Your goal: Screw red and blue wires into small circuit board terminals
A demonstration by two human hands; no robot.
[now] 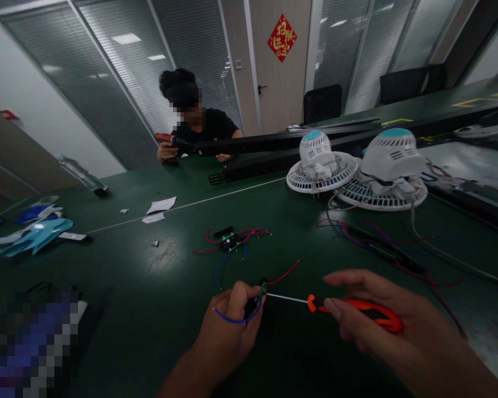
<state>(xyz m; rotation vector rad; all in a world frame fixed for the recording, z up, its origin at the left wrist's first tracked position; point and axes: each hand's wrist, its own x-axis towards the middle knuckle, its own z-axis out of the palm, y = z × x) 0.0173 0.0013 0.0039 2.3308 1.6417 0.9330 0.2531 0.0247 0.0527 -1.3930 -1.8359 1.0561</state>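
My left hand (228, 320) pinches a small green circuit board (263, 288) between thumb and fingers. A red wire (284, 274) runs out from its far side and a blue wire (236, 321) curls back over my fingers. In my right hand (382, 326) lies an orange and black screwdriver (357, 310), thumb on the handle, index finger lifted off it. The thin metal shaft points left, and its tip meets the board's edge. What the tip touches exactly is too small to make out. Beyond my left hand lie more small boards (229, 241) with red and blue wires.
Two white fans (321, 171) stand face down at the right, their cord trailing across the green table (128, 287). Further wired strips (382, 249) lie before them. Across the table a person (205, 124) holds a red power drill (166, 139) against a long black bar (257, 145). Paper scraps (161, 205) lie left.
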